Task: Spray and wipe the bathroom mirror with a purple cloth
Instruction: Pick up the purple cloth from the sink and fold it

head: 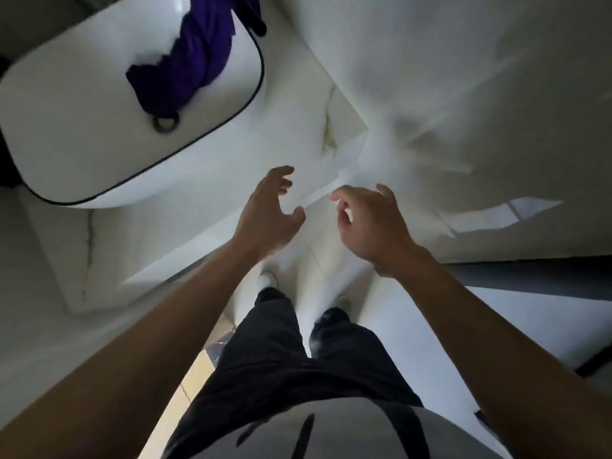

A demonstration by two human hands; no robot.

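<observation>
A purple cloth point(192, 58) lies crumpled in the white basin point(66, 134) at the upper left, one end reaching the drain ring point(166, 123). My left hand point(268, 213) hovers in mid-air below and to the right of the basin, fingers spread and curled, holding nothing. My right hand point(367, 223) floats beside it, also with loose curled fingers and nothing in it. Both hands are well apart from the cloth. No mirror or spray bottle shows in this view.
The basin sits on a white vanity counter point(205, 207) with a cabinet front below. A pale wall point(463, 77) fills the upper right. My dark trousers point(298, 356) and white shoes stand on a light floor, with a dark strip at the right.
</observation>
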